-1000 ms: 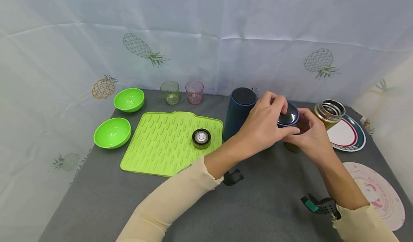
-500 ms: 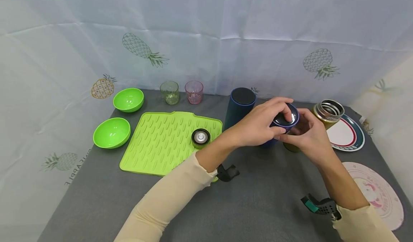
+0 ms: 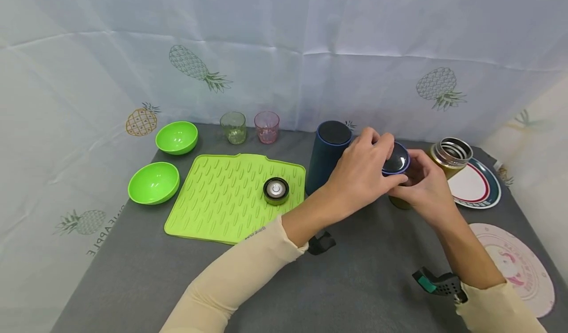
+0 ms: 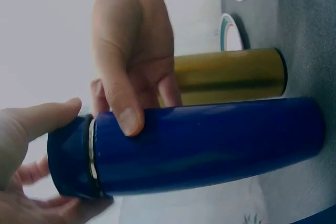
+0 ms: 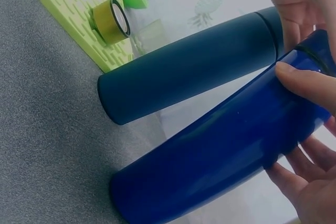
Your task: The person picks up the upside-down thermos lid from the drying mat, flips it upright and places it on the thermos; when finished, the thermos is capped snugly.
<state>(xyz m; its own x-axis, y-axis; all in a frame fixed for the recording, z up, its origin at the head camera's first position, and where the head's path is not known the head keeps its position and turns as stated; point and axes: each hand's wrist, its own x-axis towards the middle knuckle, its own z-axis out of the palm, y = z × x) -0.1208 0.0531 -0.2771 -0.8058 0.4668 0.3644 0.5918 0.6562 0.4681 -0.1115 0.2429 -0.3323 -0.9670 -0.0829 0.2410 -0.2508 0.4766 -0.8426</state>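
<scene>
A glossy blue thermos [image 4: 210,142] stands on the table, a thin silvery ring showing between its body and its dark blue lid [image 3: 396,159]. My left hand [image 3: 361,172] grips the lid from above, fingers and thumb bent around its sides. Just below, my right hand [image 3: 423,187] holds the upper body, thumb on the near side and fingers behind. To the left is a matte dark blue thermos [image 5: 194,66], capped and upright. Behind my right hand stands a gold thermos [image 3: 450,156], lidless, its steel mouth exposed.
On the green drying mat [image 3: 222,200] lies a gold lid [image 3: 276,191], underside up. Two green bowls [image 3: 154,183] sit left of it. A green glass [image 3: 233,127] and a pink glass [image 3: 267,127] stand behind. At right lie a rimmed plate [image 3: 472,184] and a pink round mat [image 3: 514,264].
My left hand first turned on the lid, its wrist swinging toward the left, then came back to about its first pose with knuckles raised. My right hand stayed nearly still on the thermos body.
</scene>
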